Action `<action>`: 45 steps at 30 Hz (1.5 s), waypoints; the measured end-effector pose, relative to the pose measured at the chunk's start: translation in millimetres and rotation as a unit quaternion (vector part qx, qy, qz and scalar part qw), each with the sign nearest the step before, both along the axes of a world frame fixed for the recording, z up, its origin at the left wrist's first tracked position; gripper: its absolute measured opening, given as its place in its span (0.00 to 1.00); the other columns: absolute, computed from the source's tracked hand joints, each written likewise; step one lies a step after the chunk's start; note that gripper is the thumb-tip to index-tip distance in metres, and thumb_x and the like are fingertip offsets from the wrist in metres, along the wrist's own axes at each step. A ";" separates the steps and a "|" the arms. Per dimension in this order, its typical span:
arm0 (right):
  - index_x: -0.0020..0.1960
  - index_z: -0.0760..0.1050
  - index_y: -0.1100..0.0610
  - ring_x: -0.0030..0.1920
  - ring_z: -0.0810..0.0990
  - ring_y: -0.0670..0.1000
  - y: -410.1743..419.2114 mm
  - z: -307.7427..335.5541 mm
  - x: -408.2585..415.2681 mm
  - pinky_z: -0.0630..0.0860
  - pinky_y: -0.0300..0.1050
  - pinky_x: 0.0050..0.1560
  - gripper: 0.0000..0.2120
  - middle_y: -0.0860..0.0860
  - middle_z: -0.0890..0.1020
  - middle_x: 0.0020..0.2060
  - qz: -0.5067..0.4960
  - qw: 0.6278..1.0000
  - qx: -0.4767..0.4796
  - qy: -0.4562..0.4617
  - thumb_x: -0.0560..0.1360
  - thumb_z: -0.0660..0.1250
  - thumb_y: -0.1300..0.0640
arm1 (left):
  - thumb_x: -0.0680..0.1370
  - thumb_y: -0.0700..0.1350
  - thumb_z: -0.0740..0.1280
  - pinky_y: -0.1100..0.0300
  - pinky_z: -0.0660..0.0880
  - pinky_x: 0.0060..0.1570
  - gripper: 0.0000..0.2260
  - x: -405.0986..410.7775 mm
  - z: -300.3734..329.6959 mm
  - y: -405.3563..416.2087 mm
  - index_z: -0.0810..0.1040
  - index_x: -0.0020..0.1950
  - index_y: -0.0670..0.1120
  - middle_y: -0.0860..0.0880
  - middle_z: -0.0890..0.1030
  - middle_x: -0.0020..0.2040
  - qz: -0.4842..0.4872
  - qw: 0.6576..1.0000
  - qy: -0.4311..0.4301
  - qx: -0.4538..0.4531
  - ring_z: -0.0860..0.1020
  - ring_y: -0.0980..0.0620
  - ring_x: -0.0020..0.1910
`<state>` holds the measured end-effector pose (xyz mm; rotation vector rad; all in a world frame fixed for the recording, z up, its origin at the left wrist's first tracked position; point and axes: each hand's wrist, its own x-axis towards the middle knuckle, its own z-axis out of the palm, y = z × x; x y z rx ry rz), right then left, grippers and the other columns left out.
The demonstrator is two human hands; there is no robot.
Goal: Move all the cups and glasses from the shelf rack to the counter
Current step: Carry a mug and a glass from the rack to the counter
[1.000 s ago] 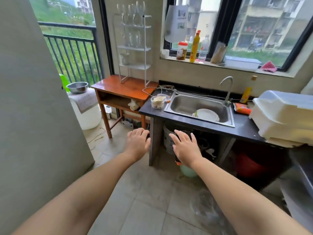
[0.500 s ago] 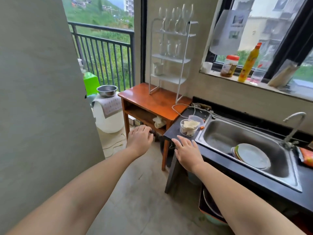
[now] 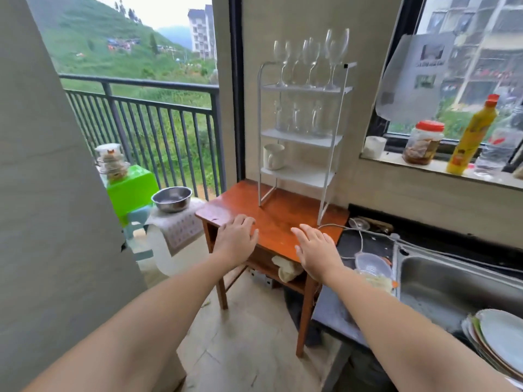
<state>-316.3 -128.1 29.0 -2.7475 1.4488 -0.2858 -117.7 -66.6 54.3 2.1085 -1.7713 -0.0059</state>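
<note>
**Both hands empty, rack fully loaded, nothing moved yet**

Risks first. The wine glasses crowd the top tier of the white shelf rack, stems close together; I judge a reach for one could knock its neighbour off. The rack is tall and slim on the wooden table, so a tug may rock it. The clear glasses on the middle tier blur together; a misjudged grab is likely. The white mug stands alone on the lowest tier, the easiest start. A white cable lies across the dark counter, which could tip anything set there.

Grip: left hand and right hand hover near the table edge, fingers spread and relaxed, holding nothing.
</note>
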 end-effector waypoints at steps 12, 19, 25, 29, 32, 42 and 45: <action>0.75 0.57 0.54 0.72 0.64 0.55 -176.9 46.0 65.1 0.64 0.51 0.70 0.23 0.53 0.64 0.73 -0.026 0.996 -0.066 -0.049 0.81 0.53 0.53 | 0.81 0.50 0.56 0.50 0.70 0.61 0.16 48.3 -0.3 -200.4 0.72 0.65 0.46 0.47 0.73 0.65 -0.073 0.997 0.029 -0.009 0.69 0.45 0.65; 0.74 0.58 0.61 0.70 0.66 0.59 -286.1 90.6 87.1 0.71 0.54 0.64 0.23 0.58 0.66 0.71 -0.083 0.973 -0.057 -0.207 0.81 0.55 0.56 | 0.80 0.51 0.55 0.50 0.69 0.63 0.19 60.6 8.4 -305.9 0.70 0.68 0.47 0.47 0.70 0.69 -0.059 0.994 0.089 0.020 0.66 0.45 0.69; 0.73 0.59 0.62 0.67 0.69 0.60 -348.2 130.5 105.1 0.70 0.55 0.61 0.22 0.60 0.68 0.68 -0.166 0.922 -0.027 -0.349 0.81 0.55 0.56 | 0.80 0.47 0.57 0.50 0.67 0.66 0.22 69.2 8.9 -366.7 0.64 0.73 0.42 0.42 0.68 0.70 -0.008 0.974 0.218 0.055 0.68 0.43 0.68; 0.73 0.60 0.62 0.67 0.69 0.60 -380.2 146.1 112.6 0.67 0.56 0.67 0.23 0.60 0.69 0.68 -0.230 0.870 0.047 -0.434 0.80 0.54 0.56 | 0.79 0.45 0.58 0.49 0.71 0.63 0.23 71.3 8.8 -404.8 0.64 0.73 0.39 0.40 0.69 0.68 0.027 0.947 0.313 0.066 0.72 0.41 0.64; 0.68 0.68 0.61 0.58 0.74 0.58 -398.9 154.9 121.1 0.69 0.50 0.61 0.20 0.58 0.75 0.60 -0.263 0.837 0.085 -0.472 0.79 0.51 0.56 | 0.77 0.46 0.60 0.48 0.74 0.60 0.24 73.8 5.4 -428.8 0.65 0.72 0.40 0.40 0.72 0.66 0.048 0.919 0.384 0.072 0.74 0.41 0.61; 0.43 0.71 0.55 0.33 0.71 0.47 -413.0 162.4 124.0 0.72 0.41 0.36 0.08 0.49 0.74 0.34 -0.241 0.716 0.178 -0.631 0.78 0.55 0.58 | 0.79 0.42 0.59 0.55 0.72 0.52 0.16 92.3 -8.3 -465.0 0.72 0.64 0.36 0.44 0.76 0.51 0.079 0.788 0.602 0.105 0.73 0.48 0.49; 0.39 0.67 0.53 0.34 0.69 0.47 -413.1 166.3 124.7 0.73 0.45 0.43 0.11 0.49 0.70 0.32 -0.252 0.698 0.182 -0.645 0.79 0.53 0.56 | 0.80 0.41 0.59 0.55 0.75 0.55 0.14 94.2 -11.0 -464.3 0.71 0.64 0.37 0.44 0.76 0.49 0.076 0.762 0.633 0.109 0.75 0.49 0.49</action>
